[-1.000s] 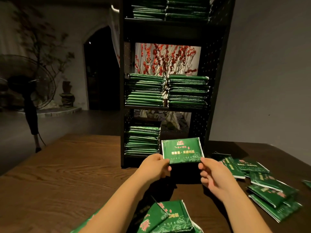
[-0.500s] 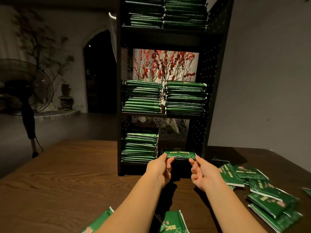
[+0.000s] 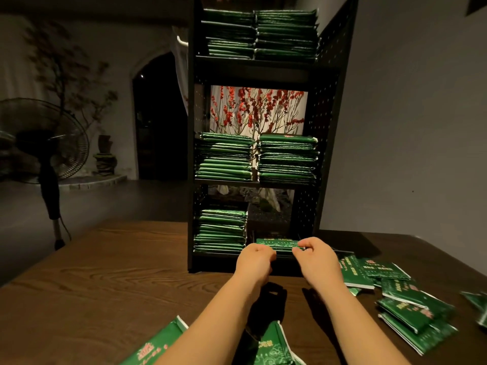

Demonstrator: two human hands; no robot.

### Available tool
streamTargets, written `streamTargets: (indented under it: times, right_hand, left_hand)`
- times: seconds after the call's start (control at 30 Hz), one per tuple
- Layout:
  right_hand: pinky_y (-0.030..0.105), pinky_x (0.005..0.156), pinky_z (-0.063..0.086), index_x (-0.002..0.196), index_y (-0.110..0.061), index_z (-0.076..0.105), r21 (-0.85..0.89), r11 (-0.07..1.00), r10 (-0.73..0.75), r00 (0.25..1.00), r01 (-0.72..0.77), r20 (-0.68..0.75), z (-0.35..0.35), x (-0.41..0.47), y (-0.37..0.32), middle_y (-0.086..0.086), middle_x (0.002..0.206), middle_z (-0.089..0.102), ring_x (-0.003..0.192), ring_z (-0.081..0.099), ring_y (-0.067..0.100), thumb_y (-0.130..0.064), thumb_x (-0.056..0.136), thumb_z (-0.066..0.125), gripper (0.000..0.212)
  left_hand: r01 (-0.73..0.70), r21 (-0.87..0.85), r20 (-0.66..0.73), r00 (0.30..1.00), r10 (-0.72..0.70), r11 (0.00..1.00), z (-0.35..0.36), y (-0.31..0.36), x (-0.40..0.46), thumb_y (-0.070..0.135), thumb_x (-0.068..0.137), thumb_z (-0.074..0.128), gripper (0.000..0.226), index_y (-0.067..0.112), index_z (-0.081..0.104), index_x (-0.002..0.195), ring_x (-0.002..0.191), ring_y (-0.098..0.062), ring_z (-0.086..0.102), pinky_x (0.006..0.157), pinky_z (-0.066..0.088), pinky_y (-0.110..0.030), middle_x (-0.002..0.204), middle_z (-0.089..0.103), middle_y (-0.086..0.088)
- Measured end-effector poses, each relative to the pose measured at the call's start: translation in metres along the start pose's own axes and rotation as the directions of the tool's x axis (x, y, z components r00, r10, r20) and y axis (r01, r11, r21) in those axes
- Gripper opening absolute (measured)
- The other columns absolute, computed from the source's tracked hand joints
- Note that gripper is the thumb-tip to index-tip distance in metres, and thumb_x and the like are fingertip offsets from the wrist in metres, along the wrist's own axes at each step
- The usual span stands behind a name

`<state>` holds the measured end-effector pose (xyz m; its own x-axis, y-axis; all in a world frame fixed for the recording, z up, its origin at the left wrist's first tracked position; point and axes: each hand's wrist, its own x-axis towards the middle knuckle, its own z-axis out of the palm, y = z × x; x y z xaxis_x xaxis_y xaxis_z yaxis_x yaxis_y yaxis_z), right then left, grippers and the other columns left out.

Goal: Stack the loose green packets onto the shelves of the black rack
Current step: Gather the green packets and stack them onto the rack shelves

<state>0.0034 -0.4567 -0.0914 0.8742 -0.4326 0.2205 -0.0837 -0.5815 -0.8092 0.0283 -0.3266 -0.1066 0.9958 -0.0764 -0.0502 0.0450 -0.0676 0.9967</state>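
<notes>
Fingertips of the right hand (image 3: 315,255) pinch the near right edge of a green packet (image 3: 276,243), while the left hand (image 3: 254,260), fingers curled, sits at the packet's near left corner; whether it grips the edge or only touches it is hard to tell, since the knuckles hide the contact. The packet lies flat on the right half of the bottom shelf (image 3: 326,252) of the black rack (image 3: 326,133), long axis running left to right, directly ahead of both hands and just beyond them. Both hands are equally near, one at each end of the front edge.

The coming move turns on depth. The packet seems to start a new right-hand stack, and it likely needs a push straight back, away from the hands, until its front edge lines up with the left-hand stack (image 3: 220,231) just beside it on the same shelf. A level push from both ends should keep it square.

Above, the middle shelf carries two full stacks (image 3: 257,158) side by side, and the top shelf two more (image 3: 259,35). On the wooden table (image 3: 110,280), loose packets (image 3: 400,293) lie scattered to the right of the right forearm, and more packets (image 3: 271,346) lie at the near edge between the arms, so much of the bottom right stack is yet to be built.
</notes>
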Motion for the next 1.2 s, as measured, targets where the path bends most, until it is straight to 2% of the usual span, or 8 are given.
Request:
streamTargets:
  times: [0.1, 0.4, 0.5, 0.63, 0.83, 0.93, 1.07, 1.2]
  right_hand:
    - [0.024, 0.051, 0.037, 0.117, -0.023, 0.06, -0.14, 0.989, -0.054, 0.998, 0.049, -0.033, -0.017, -0.005, -0.002, -0.004, 0.093, 0.063, 0.065, 0.056, 0.006, -0.029, 0.096, 0.059, 0.022]
    - [0.018, 0.055, 0.034, 0.091, -0.027, 0.067, -0.177, 0.95, -0.236, 0.964, 0.256, 0.127, -0.021, -0.061, -0.022, -0.007, 0.083, 0.062, 0.073, 0.054, 0.007, -0.029, 0.091, 0.063, 0.005]
    - [0.02, 0.057, 0.037, 0.087, -0.027, 0.068, -0.166, 0.941, -0.265, 0.947, 0.295, 0.181, -0.015, -0.082, -0.029, -0.01, 0.077, 0.061, 0.071, 0.053, 0.003, -0.027, 0.091, 0.063, 0.006]
    - [0.022, 0.059, 0.039, 0.085, -0.029, 0.067, -0.168, 0.926, -0.289, 0.92, 0.339, 0.266, 0.002, -0.114, -0.039, -0.013, 0.073, 0.058, 0.07, 0.053, 0.004, -0.027, 0.091, 0.063, 0.007]
    - [0.028, 0.077, 0.053, 0.096, -0.03, 0.065, -0.176, 0.899, -0.287, 0.843, 0.401, 0.455, 0.042, -0.155, -0.065, -0.01, 0.095, 0.063, 0.084, 0.06, 0.007, -0.033, 0.091, 0.065, 0.006]
    - [0.035, 0.085, 0.054, 0.095, -0.031, 0.064, -0.216, 0.872, -0.279, 0.809, 0.439, 0.518, 0.065, -0.169, -0.073, -0.007, 0.103, 0.064, 0.092, 0.062, 0.014, -0.035, 0.088, 0.066, 0.009]
    - [0.036, 0.099, 0.045, 0.12, -0.025, 0.059, -0.285, 0.811, -0.267, 0.756, 0.511, 0.597, 0.089, -0.186, -0.078, 0.002, 0.127, 0.053, 0.119, 0.05, 0.024, -0.042, 0.089, 0.064, 0.036]
    - [0.042, 0.103, 0.041, 0.135, -0.024, 0.05, -0.394, 0.69, -0.25, 0.711, 0.607, 0.658, 0.111, -0.203, -0.077, 0.005, 0.135, 0.045, 0.127, 0.035, 0.029, -0.052, 0.088, 0.057, 0.055]
  left_hand:
    - [-0.155, 0.209, 0.032, 0.988, 0.151, 0.966, -0.01, 0.004, -0.011, 0.014, 0.09, 0.051, 0.012, 0.015, 0.049, 0.078, 0.064, -0.02, 0.034, 0.059, 0.028, -0.031, 0.071, 0.04, -0.011]
    - [-0.238, 0.4, 0.036, 0.969, 0.244, 0.885, -0.036, 0.009, -0.067, 0.025, 0.088, 0.057, 0.012, 0.017, 0.062, 0.08, 0.077, -0.018, 0.059, 0.077, 0.05, -0.036, 0.078, 0.063, 0.002]
    - [-0.233, 0.443, 0.034, 0.969, 0.243, 0.866, -0.053, 0.007, -0.086, 0.025, 0.088, 0.056, 0.013, 0.017, 0.059, 0.078, 0.073, -0.018, 0.058, 0.077, 0.052, -0.038, 0.076, 0.062, 0.002]
    - [-0.231, 0.521, 0.005, 0.963, 0.268, 0.822, -0.085, -0.003, -0.112, 0.025, 0.089, 0.056, 0.013, 0.017, 0.065, 0.086, 0.085, -0.021, 0.065, 0.083, 0.053, -0.041, 0.087, 0.068, 0.001]
    - [-0.169, 0.61, -0.04, 0.969, 0.242, 0.775, -0.141, -0.022, -0.138, 0.027, 0.092, 0.055, 0.009, 0.024, 0.064, 0.088, 0.086, -0.014, 0.063, 0.083, 0.055, -0.036, 0.09, 0.066, 0.005]
    - [-0.06, 0.725, -0.077, 0.983, 0.167, 0.686, -0.17, -0.034, -0.145, 0.029, 0.091, 0.055, 0.012, 0.025, 0.061, 0.099, 0.096, -0.015, 0.061, 0.09, 0.053, -0.038, 0.101, 0.065, 0.005]
    - [0.093, 0.885, -0.162, 0.98, 0.114, 0.457, -0.193, -0.059, -0.152, 0.047, 0.094, 0.049, 0.045, 0.021, 0.047, 0.132, 0.125, -0.028, 0.045, 0.103, 0.043, -0.044, 0.134, 0.05, -0.004]
    - [0.104, 0.949, -0.158, 0.974, 0.163, 0.298, -0.205, -0.09, -0.158, 0.054, 0.099, 0.038, 0.048, 0.021, 0.045, 0.134, 0.126, -0.027, 0.043, 0.101, 0.041, -0.043, 0.137, 0.048, -0.003]
